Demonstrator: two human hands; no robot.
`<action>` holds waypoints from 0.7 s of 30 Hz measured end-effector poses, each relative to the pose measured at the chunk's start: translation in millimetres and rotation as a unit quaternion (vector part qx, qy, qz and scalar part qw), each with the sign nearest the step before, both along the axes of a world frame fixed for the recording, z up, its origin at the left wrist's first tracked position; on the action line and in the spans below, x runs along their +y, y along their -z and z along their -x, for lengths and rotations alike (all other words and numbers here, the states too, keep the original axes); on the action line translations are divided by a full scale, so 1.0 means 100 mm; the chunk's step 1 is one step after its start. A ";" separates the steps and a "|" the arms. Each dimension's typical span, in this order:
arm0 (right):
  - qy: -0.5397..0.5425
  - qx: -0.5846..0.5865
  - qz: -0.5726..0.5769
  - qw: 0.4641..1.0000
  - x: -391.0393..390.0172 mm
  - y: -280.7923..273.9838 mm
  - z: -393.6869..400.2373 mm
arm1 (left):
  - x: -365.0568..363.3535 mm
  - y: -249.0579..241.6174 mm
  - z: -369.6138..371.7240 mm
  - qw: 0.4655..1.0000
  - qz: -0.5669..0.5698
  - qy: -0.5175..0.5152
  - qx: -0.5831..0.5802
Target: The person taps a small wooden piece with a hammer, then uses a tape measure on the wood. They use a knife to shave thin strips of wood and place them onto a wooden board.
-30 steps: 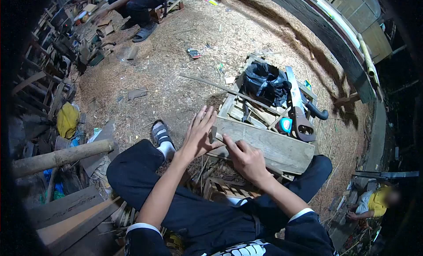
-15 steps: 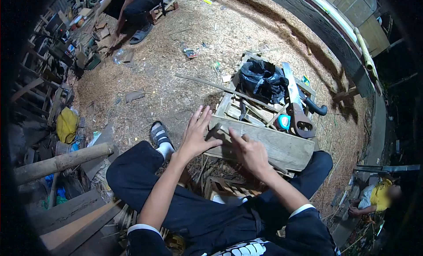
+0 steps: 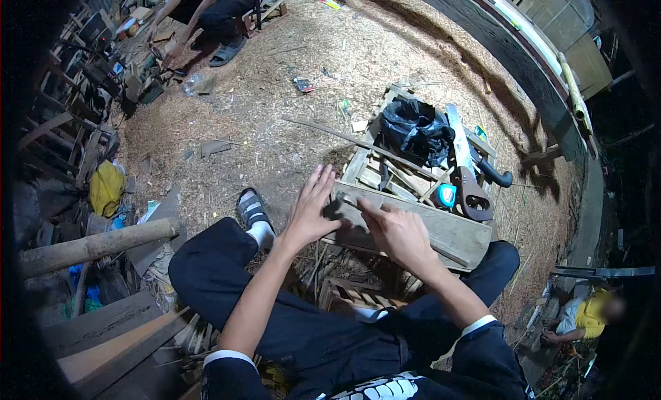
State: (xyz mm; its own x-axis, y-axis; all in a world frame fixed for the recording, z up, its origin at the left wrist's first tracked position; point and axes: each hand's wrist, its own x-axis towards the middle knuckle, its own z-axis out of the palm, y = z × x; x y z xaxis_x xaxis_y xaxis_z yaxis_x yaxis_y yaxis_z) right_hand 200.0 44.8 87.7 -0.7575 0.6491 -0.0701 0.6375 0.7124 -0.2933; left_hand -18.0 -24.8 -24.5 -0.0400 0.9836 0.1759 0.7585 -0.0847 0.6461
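Observation:
A weathered wooden plank (image 3: pixel 451 238) lies across the front of a low wooden crate, between my knees. At its left end is my left hand (image 3: pixel 310 212), fingers stretched out and pointing away from me, thumb towards the plank. My right hand (image 3: pixel 403 236) is over the middle of the plank, its index finger extended towards the left and the other fingers curled. What those curled fingers hold, if anything, is hidden underneath. A narrow wooden piece (image 3: pixel 350 201) shows on the plank between my two hands.
On the crate are a black plastic bag (image 3: pixel 416 131), a handsaw (image 3: pixel 475 199), a blue tape measure (image 3: pixel 446 194) and a long thin stick (image 3: pixel 358 144). Wood scraps and a bamboo pole (image 3: pixel 103 247) are on the left. One person (image 3: pixel 224 17) crouches at upper left; another (image 3: pixel 585 314) sits at right.
My right hand has shifted slightly right and towards me along the plank. My left hand stays at the plank's left end. The crouching person's hands have moved a little.

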 end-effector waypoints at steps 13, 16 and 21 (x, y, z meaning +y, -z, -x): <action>0.057 0.211 -0.012 0.976 0.10 0.00 -0.35 | 0.02 0.01 -0.01 1.000 0.011 -0.003 0.014; 0.039 0.163 0.023 0.986 -0.02 0.10 -0.15 | -0.01 0.01 0.02 0.999 -0.035 0.018 -0.008; 0.112 0.165 0.065 0.978 -0.12 0.42 -0.35 | 0.00 -0.07 -0.03 1.000 0.008 -0.009 -0.004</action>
